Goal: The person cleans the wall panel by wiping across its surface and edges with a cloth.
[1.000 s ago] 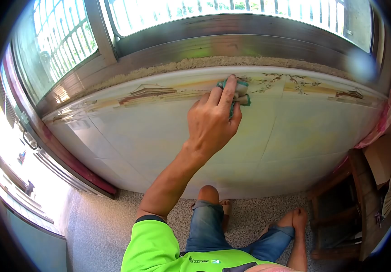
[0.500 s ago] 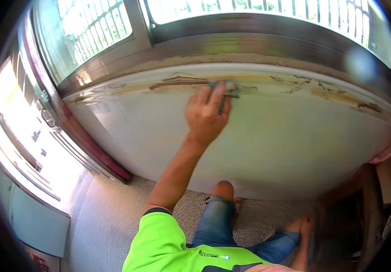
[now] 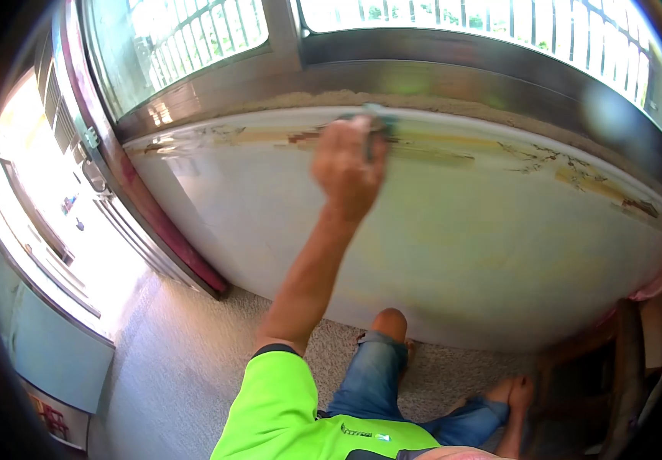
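My left hand (image 3: 348,165) reaches up to the white wall panel (image 3: 438,245), its fingers closed around a small grey-green pad or cloth (image 3: 383,126). Motion blur hides the exact kind of thing it is. The pad is at the panel's top edge, over a painted decorative band (image 3: 453,152) with a building and branches. My hand covers part of the building picture. My right hand is out of view.
Above the panel runs a rough mortar strip (image 3: 300,100), then a metal window frame (image 3: 453,73). A door frame (image 3: 162,215) stands at left. Dark wooden furniture (image 3: 626,368) is at lower right. My knee (image 3: 389,323) is close to the panel, above the speckled floor (image 3: 170,353).
My left hand has moved up with the pad, from the decorative band to the panel's top edge. The whole view has shifted slightly, with the door frame now further right.
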`<state>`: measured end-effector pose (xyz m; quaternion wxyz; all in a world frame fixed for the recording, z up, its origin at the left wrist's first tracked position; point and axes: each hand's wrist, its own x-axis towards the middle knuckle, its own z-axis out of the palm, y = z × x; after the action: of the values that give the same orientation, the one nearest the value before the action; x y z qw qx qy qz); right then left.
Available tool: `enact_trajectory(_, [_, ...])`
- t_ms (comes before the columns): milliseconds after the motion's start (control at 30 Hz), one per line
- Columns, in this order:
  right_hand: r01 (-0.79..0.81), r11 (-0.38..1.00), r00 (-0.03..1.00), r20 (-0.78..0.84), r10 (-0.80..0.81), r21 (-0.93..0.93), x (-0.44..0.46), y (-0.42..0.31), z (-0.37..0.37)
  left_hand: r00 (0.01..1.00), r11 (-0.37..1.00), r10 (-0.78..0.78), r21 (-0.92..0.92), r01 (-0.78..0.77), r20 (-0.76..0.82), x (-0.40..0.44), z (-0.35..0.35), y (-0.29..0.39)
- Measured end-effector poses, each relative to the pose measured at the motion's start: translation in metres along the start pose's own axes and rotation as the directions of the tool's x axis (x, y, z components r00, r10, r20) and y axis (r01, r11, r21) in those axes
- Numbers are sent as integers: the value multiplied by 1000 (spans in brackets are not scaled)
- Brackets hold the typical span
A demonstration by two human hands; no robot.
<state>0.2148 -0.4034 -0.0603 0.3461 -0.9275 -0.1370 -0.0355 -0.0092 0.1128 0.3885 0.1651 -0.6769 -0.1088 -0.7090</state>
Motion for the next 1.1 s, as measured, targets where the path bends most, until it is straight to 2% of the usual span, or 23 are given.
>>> enact_trajectory(67, [15,1000,999,31,-15,19,0,-1,-2,998,999,36,-24,-35,50,5,8,25])
enact_trajectory(167, [35,999,999,35,-36,35,-1,2,-3,998,994,60,-93,-62,-16,8,9,13])
enact_trajectory(233, [50,998,999,19,-50,25,0,9,-4,992,993,117,23,-117,-36,6,0,-14])
enact_trajectory(267, [47,999,998,44,-46,-4,-1,11,-5,993,993,114,32,-113,-37,4,-6,-33])
enact_trajectory(333, [47,998,997,68,-44,-33,0,8,-7,990,979,124,169,-111,-69,-1,-21,-79])
enact_trajectory(400, [-171,977,976,111,185,-124,-10,-43,-29,985,939,128,334,-83,-115,-9,-34,-128])
enact_trajectory(467, [-113,988,988,94,123,-104,-10,-26,-24,989,937,34,348,19,-147,-13,-52,-169])
enact_trajectory(500, [-57,995,995,80,64,-85,-10,-19,-22,967,915,-52,376,147,-250,-19,-57,-192])
enact_trajectory(533, [-68,994,995,71,74,-81,-8,-15,-19,927,881,-132,387,272,-352,-25,-61,-214])
enact_trajectory(600, [-87,989,995,39,92,-122,-10,-8,-13,809,728,-398,388,565,-432,-38,-75,-251])
enact_trajectory(667, [-109,987,993,38,114,-116,-10,-6,-12,800,682,-458,424,596,-388,-40,-83,-254])
enact_trajectory(733, [-129,986,990,40,134,-110,-10,-9,-11,838,774,-420,345,532,-350,-35,-76,-236])
enact_trajectory(800, [-74,990,997,12,76,-120,-10,-11,-8,860,819,-402,297,491,-314,-26,-60,-191])
enact_trajectory(867, [-77,988,996,21,81,-133,-9,-13,-5,948,928,-217,253,274,-232,-26,-42,-150])
enact_trajectory(900, [-65,987,997,32,71,-147,-8,-13,-6,950,932,-218,243,271,-224,-28,-34,-126])
enact_trajectory(933, [-82,986,996,28,87,-145,-6,-16,-9,970,961,-165,191,198,-177,-29,-26,-100])
enact_trajectory(967, [-72,982,993,83,87,-172,-5,-20,-12,985,984,-107,131,124,-132,-29,-18,-75])
enact_trajectory(1000, [-62,979,986,138,90,-196,-5,-23,-14,987,987,-101,112,116,-125,-27,-12,-52])
enact_trajectory(1033, [-85,978,985,131,111,-189,-3,-19,-11,997,996,-4,90,11,-76,-24,-7,-30])
enact_trajectory(1067, [-20,968,985,162,62,-249,-1,-11,-5,995,994,98,61,-96,-29,-22,0,-11])
enact_trajectory(1100, [45,952,980,197,17,-304,-3,-11,-4,994,994,109,34,-108,-21,-20,7,5])
